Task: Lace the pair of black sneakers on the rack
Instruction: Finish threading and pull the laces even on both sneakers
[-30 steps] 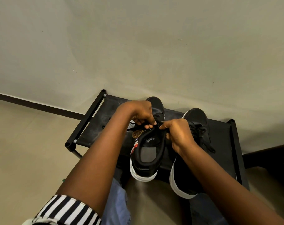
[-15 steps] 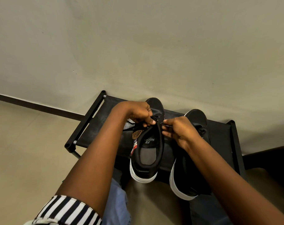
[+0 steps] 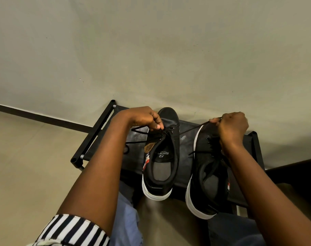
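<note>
Two black sneakers with white soles stand on the black rack, heels toward me. My left hand pinches the black lace at the eyelets of the left sneaker. The lace runs taut from those eyelets to the right. My right hand grips its far end in a fist above the toe of the right sneaker. The right sneaker has laces threaded through its eyelets, partly hidden by my right wrist. A loose lace end trails left under my left forearm.
The rack stands against a plain grey wall with a dark skirting board. Beige floor lies to the left. A dark object sits to the right of the rack. My knees in blue trousers are below the rack's front edge.
My right hand has moved away from the left sneaker, up and to the right, drawing the lace out taut. My left hand has stayed at the eyelets.
</note>
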